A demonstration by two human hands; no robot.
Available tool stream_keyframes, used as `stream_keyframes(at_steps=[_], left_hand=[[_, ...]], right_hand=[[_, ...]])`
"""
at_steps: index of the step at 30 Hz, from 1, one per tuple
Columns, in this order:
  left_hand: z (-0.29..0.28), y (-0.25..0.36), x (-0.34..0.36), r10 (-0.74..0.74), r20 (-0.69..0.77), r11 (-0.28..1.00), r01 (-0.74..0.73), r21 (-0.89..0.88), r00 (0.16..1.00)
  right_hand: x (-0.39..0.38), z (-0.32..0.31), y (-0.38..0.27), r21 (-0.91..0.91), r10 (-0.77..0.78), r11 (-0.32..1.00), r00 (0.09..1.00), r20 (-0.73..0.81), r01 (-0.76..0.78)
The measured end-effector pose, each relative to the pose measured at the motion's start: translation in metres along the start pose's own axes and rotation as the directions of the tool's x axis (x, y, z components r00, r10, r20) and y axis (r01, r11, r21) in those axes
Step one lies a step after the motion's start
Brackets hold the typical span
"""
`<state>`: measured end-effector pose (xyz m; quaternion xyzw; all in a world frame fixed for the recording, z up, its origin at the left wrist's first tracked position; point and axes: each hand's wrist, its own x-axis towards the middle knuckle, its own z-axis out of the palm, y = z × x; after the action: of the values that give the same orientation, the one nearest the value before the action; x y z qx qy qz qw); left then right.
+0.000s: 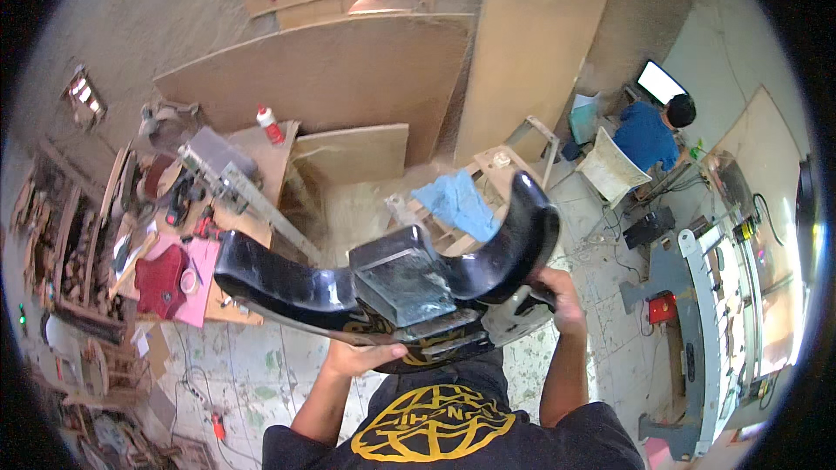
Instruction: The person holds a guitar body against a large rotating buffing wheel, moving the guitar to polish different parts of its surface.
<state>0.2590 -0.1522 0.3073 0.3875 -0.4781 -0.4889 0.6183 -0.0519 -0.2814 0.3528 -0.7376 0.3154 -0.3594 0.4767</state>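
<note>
My two hands hold up a large glossy black piece (296,292) in front of my torso. It has two curved horns and a squared block in the middle, with dull, scuffed faces, somewhat like an electric guitar's body; its exact kind I cannot make out. My left hand (361,357) grips the lower edge left of the middle, thumb laid along it and the other fingers hidden underneath. Below the right horn, my right hand (562,296) is closed round the piece's side.
To the left, a workbench (274,174) carries a red-and-white bottle (270,124), a dark red shaped piece (162,281) and tools. Beyond my hands, a blue cloth (459,205) lies on a wooden stand. A person (645,135) sits far right by a screen; a grey machine (690,322) stands nearer.
</note>
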Motion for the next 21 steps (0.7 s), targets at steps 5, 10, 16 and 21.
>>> stream_keyframes(at_steps=[5, 10, 16, 21], left_hand=[[-0.017, 0.006, -0.038, -0.142, -0.206, 0.990, 0.141, -0.022, 0.968], [-0.030, 0.006, -0.092, -0.236, -0.367, 0.935, 0.313, 0.167, 0.900], [-0.023, 0.007, -0.118, -0.367, -0.462, 0.840, 0.501, 0.208, 0.807], [-0.030, -0.053, -0.148, -0.557, -0.459, 0.777, 0.629, 0.006, 0.692]], right_hand=[[0.046, 0.054, -0.018, -0.065, -0.026, 0.997, 0.952, 0.306, 0.048], [0.040, 0.122, 0.020, -0.059, 0.075, 0.997, 0.925, 0.373, -0.057], [-0.028, 0.173, 0.095, 0.078, 0.227, 0.962, 0.923, 0.309, -0.262], [-0.100, 0.205, 0.145, -0.020, 0.492, 0.867, 0.849, 0.192, -0.498]])
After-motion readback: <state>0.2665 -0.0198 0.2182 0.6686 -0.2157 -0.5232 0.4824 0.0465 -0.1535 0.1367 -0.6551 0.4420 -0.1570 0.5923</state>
